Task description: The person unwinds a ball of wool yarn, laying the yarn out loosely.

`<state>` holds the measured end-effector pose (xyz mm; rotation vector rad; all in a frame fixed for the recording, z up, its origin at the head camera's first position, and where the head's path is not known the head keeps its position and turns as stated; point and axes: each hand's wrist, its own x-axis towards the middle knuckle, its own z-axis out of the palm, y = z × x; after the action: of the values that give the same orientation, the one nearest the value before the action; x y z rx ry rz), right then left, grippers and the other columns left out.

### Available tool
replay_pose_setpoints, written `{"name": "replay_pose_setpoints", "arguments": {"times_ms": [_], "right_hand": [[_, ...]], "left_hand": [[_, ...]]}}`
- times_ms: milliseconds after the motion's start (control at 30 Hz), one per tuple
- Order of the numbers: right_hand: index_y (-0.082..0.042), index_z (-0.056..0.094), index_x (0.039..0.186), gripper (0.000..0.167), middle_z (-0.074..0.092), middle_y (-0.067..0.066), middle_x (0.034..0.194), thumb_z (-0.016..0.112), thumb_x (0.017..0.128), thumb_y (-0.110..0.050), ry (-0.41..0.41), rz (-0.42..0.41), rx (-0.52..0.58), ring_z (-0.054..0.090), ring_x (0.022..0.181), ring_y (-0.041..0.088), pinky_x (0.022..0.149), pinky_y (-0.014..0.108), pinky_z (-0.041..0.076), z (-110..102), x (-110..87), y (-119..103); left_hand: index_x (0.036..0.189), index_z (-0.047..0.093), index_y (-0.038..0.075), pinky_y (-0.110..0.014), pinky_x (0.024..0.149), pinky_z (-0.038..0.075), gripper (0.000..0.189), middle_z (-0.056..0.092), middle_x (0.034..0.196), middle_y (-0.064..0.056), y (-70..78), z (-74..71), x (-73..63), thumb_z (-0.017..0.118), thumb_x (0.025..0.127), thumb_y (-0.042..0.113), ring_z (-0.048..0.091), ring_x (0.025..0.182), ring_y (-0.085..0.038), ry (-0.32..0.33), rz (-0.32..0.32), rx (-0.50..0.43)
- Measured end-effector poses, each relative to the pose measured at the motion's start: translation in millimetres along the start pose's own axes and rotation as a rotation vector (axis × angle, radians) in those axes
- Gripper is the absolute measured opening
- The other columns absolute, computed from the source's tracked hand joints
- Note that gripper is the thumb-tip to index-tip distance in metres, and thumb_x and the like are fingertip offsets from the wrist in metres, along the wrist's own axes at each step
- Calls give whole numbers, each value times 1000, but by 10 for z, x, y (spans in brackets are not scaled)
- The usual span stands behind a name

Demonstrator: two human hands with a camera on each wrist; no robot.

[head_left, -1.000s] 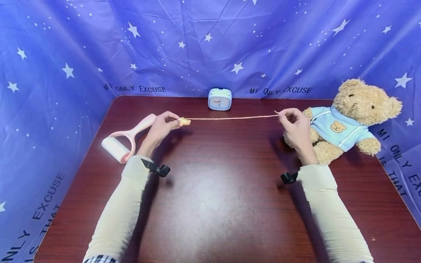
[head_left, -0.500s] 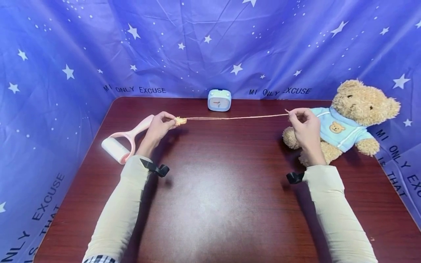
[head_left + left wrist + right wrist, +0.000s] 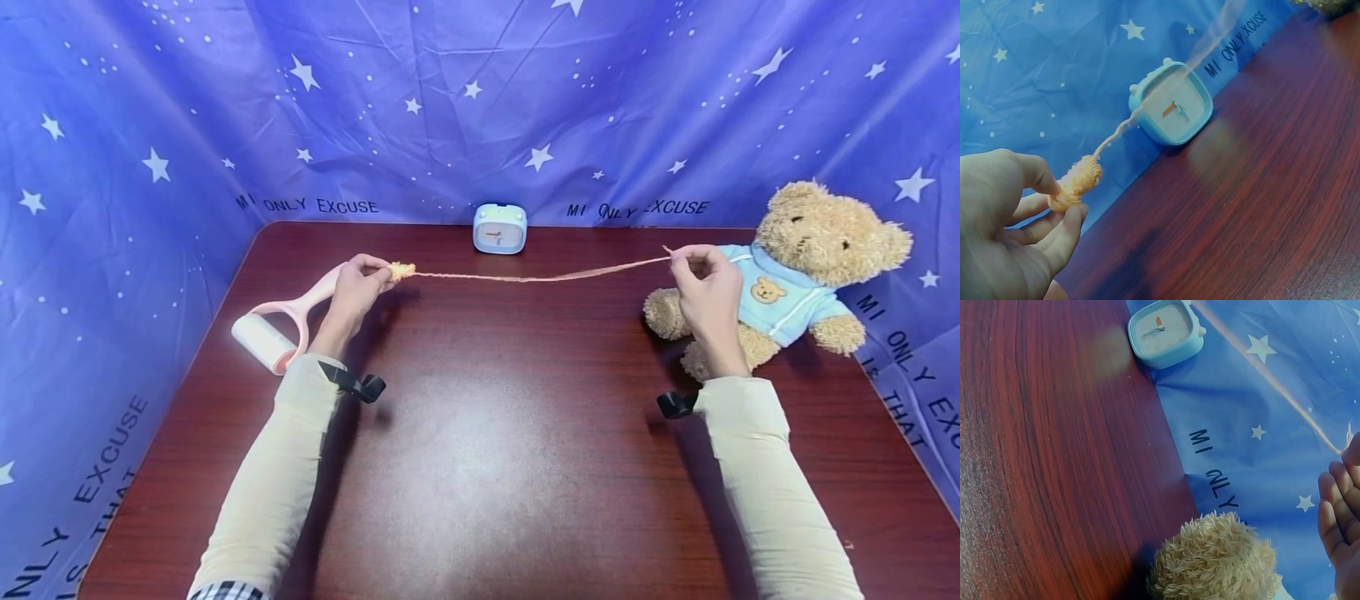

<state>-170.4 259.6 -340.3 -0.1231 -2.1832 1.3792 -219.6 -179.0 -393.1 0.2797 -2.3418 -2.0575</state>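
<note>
A small wound bundle of peach-orange yarn (image 3: 402,270) is pinched by my left hand (image 3: 356,292), between thumb and fingertips. In the left wrist view the coils of the yarn bundle (image 3: 1085,177) show clearly. From it a yarn strand (image 3: 522,279) runs across above the table to my right hand (image 3: 707,292), which pinches it near its far end. A short tail sticks out past those fingertips. The strand sags slightly in the middle and looks blurred. In the right wrist view only part of my right hand (image 3: 1344,506) shows, at the right edge.
A light blue alarm clock (image 3: 500,229) stands at the table's back edge, behind the strand. Beside my left hand lies a pink-handled lint roller (image 3: 266,340). A teddy bear (image 3: 802,275) in a blue top sits by my right hand. Starry blue cloth (image 3: 450,158) hangs around the dark red table (image 3: 480,433).
My right hand has moved right, and my left hand slightly left with the bundle. The strand between them is longer; it was nearly straight and now dips.
</note>
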Motion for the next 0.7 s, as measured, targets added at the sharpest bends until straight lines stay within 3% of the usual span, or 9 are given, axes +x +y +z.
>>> {"name": "replay_pose_setpoints", "arguments": {"times_ms": [133, 333, 500, 700], "right_hand": [[-6, 69, 86, 9, 56, -21, 65, 61, 86, -10, 17, -2, -1, 50, 61, -4, 59, 9, 40, -16, -8, 16], [4, 67, 92, 16, 56, -23, 67, 62, 88, -10, -20, -29, -26, 51, 61, -6, 59, 9, 43, 54, 3, 194], [0, 68, 94, 19, 56, -27, 67, 65, 88, -17, -61, -9, -45, 54, 62, -6, 60, 8, 43, 209, -59, 346], [-2, 69, 91, 15, 56, -19, 68, 63, 87, -15, -119, -7, -130, 50, 62, -4, 58, 9, 41, 435, -271, 377]], "left_hand": [[100, 54, -1, -31, 89, 57, 10, 54, 89, -4, -7, -7, 3, 54, 89, -2, 61, 72, -4, 28, -5, 10], [103, 55, -3, -39, 94, 54, 12, 56, 91, -4, 17, -1, -16, 56, 91, -1, 60, 74, -5, -2, 20, 25], [109, 55, -8, -37, 92, 56, 20, 59, 98, -9, 51, 55, -55, 60, 91, 1, 63, 80, -10, -70, 95, 49], [105, 62, -5, -23, 77, 57, 22, 67, 105, -20, 122, 188, -120, 67, 88, 9, 65, 83, -14, -132, 256, 206]]}}
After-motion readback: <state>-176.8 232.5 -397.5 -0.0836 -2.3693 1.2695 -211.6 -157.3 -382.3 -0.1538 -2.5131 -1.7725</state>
